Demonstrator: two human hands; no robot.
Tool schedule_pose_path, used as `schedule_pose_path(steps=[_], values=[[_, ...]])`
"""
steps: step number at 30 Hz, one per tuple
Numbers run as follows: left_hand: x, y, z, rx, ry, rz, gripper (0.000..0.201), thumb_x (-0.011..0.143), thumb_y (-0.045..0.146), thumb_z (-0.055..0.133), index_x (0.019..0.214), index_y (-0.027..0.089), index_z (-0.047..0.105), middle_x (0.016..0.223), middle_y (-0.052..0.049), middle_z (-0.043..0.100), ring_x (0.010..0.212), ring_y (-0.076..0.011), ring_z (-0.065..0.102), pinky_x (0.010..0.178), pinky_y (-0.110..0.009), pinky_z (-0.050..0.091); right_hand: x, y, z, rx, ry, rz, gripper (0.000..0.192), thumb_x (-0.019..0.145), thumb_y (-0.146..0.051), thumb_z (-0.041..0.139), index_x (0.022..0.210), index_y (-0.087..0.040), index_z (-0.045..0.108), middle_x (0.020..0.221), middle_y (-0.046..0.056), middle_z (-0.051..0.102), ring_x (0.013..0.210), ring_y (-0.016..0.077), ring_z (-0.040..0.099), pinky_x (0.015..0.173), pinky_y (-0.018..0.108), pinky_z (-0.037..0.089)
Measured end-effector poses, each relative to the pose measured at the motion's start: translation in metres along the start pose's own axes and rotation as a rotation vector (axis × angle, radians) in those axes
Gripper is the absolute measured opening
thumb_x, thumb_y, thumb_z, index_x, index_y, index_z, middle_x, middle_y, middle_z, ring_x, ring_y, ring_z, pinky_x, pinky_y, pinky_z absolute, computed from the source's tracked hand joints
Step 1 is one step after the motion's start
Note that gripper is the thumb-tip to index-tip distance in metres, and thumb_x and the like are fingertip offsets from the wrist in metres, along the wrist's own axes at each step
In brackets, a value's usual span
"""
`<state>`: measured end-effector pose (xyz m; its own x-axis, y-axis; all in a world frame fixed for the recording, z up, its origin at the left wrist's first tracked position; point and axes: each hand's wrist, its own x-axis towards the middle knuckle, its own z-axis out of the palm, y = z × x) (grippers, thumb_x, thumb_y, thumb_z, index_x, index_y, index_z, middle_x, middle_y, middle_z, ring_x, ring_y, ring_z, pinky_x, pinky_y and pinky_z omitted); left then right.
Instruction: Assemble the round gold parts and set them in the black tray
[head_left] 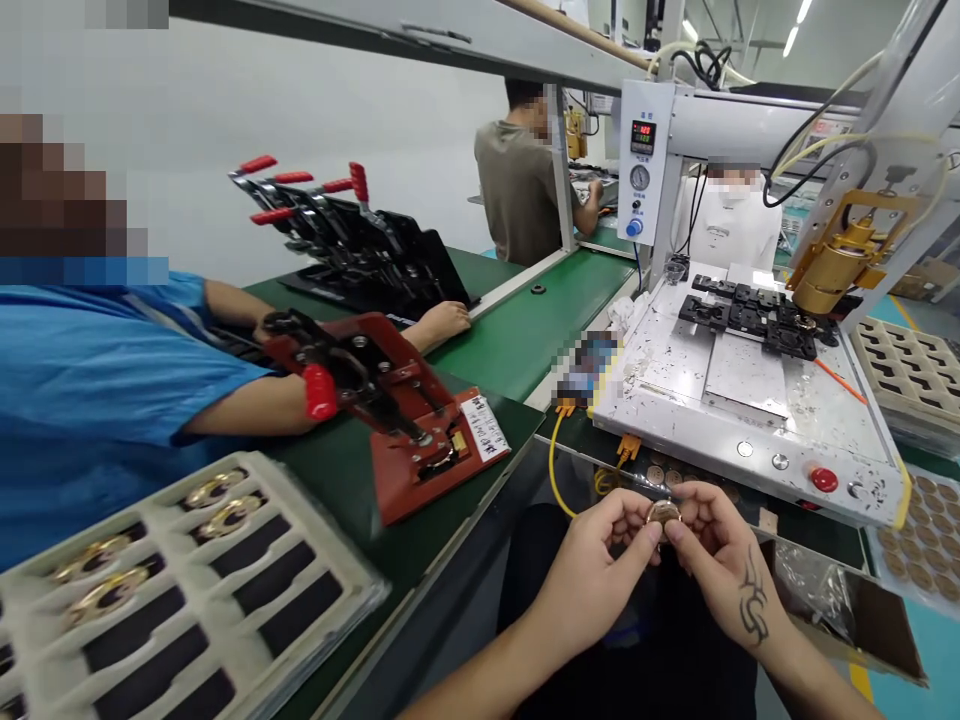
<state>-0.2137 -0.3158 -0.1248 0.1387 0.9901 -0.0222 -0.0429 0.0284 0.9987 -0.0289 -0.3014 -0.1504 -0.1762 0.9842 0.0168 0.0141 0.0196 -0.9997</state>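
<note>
One green-covered surface (525, 335) is seen running away from the camera, with one white dispensing machine (750, 390) standing to its right. On the machine bed one row of black fixtures (750, 320) is laid, under one brass-coloured nozzle head (832, 265). Two clamp jigs are counted on the surface: one red, flat-plated with a red-capped lever (390, 410), and one black with four red-tipped levers (352, 245). One cream moulded tray (225, 590) with rectangular pockets lies at lower left; four gold-toned ring parts (217, 505) are seen in it, the remaining visible pockets being dark. A second tray of round tan discs (926, 530) sits at the far right. Two co-workers are noted: a blue sleeve (90, 400) at left and a person in a grey-brown shirt (517, 190) further back.

One small round metallic part (664, 513) is held low in the frame, in front of the machine's edge. It is pinched between the fingertips of the left hand (600, 560) and the right hand (724, 550), both closed on it. Its face appears turned towards the camera, though this is too small to confirm; no long axis is discernible.
</note>
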Motion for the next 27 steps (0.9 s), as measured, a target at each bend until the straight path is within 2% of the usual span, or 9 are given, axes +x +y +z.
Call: schedule_pose_path(steps=[3,7,11,14,16,18,21,24,27], values=[[-0.001,0.005,-0.007,0.055,-0.001,0.023,0.017,0.102,0.034,0.068,0.096,0.018,0.071,0.081,-0.003,0.071,0.074,-0.0176,0.068,0.073,-0.028,0.056,0.006,-0.006,-0.009,-0.22,-0.135,-0.191,0.038,0.104,-0.04,0.073,0.14,-0.032,0.067,0.089,0.0,0.068,0.076,0.0188,0.065,0.073,0.032,0.057],[-0.003,0.01,-0.012,0.103,0.018,0.042,0.015,0.102,0.03,0.066,0.094,0.018,0.069,0.083,-0.003,0.071,0.075,-0.0177,0.068,0.074,-0.029,0.056,0.021,-0.022,-0.016,-0.46,-0.394,-0.419,0.042,0.103,-0.028,0.073,0.144,-0.036,0.069,0.106,0.006,0.075,0.088,0.0226,0.072,0.079,0.035,0.061],[-0.009,0.032,-0.026,0.199,-0.007,0.069,0.013,0.103,0.029,0.064,0.099,0.019,0.071,0.088,-0.004,0.074,0.08,-0.0191,0.071,0.077,-0.029,0.057,0.036,-0.031,-0.009,-0.585,-0.431,-0.644,0.053,0.102,-0.018,0.07,0.152,-0.034,0.064,0.125,0.011,0.079,0.104,0.0282,0.077,0.087,0.039,0.064],[-0.016,0.068,-0.064,0.385,-0.031,0.179,0.017,0.101,0.032,0.071,0.113,0.02,0.074,0.108,-0.008,0.079,0.096,-0.0231,0.075,0.085,-0.031,0.058,0.047,-0.032,-0.001,-0.581,-0.344,-0.751,0.054,0.097,-0.017,0.076,0.148,-0.033,0.067,0.12,0.01,0.081,0.097,0.0283,0.079,0.087,0.039,0.066],[-0.019,0.095,-0.101,0.596,0.15,0.362,0.017,0.102,0.033,0.073,0.114,0.021,0.076,0.111,-0.009,0.08,0.097,-0.0234,0.074,0.087,-0.032,0.056,0.054,-0.033,0.005,-0.549,-0.267,-0.758,0.047,0.096,-0.021,0.077,0.141,-0.032,0.069,0.108,0.007,0.082,0.084,0.0251,0.078,0.079,0.037,0.066],[-0.017,0.116,-0.14,0.81,0.336,0.615,0.013,0.104,0.032,0.068,0.103,0.021,0.076,0.101,-0.008,0.079,0.092,-0.0232,0.071,0.087,-0.034,0.053,0.061,-0.035,0.01,-0.512,-0.208,-0.742,0.038,0.096,-0.026,0.076,0.134,-0.03,0.07,0.099,0.005,0.08,0.075,0.0219,0.075,0.071,0.033,0.065],[-0.005,0.126,-0.186,1.012,0.35,0.832,0.034,0.105,0.035,0.064,0.073,0.022,0.065,0.071,-0.003,0.066,0.073,-0.0206,0.061,0.077,-0.034,0.049,0.069,-0.037,0.021,-0.452,-0.186,-0.706,0.034,0.097,-0.029,0.073,0.13,-0.027,0.069,0.095,0.004,0.078,0.072,0.0188,0.072,0.067,0.029,0.064],[0.009,0.126,-0.203,1.037,0.302,0.844,0.057,0.102,0.046,0.067,0.055,0.024,0.044,0.052,0.004,0.043,0.056,-0.0165,0.044,0.064,-0.032,0.042,0.076,-0.035,0.035,-0.395,-0.203,-0.698,0.036,0.097,-0.029,0.073,0.132,-0.025,0.068,0.094,0.004,0.077,0.073,0.0194,0.071,0.067,0.029,0.064],[0.02,0.142,-0.207,0.966,0.433,0.837,0.057,0.106,0.05,0.061,0.06,0.023,0.042,0.058,0.004,0.045,0.057,-0.0152,0.046,0.063,-0.03,0.043,0.086,-0.029,0.056,-0.364,-0.208,-0.72,0.034,0.096,-0.029,0.072,0.13,-0.024,0.068,0.088,0.003,0.074,0.069,0.0189,0.068,0.062,0.029,0.062]])
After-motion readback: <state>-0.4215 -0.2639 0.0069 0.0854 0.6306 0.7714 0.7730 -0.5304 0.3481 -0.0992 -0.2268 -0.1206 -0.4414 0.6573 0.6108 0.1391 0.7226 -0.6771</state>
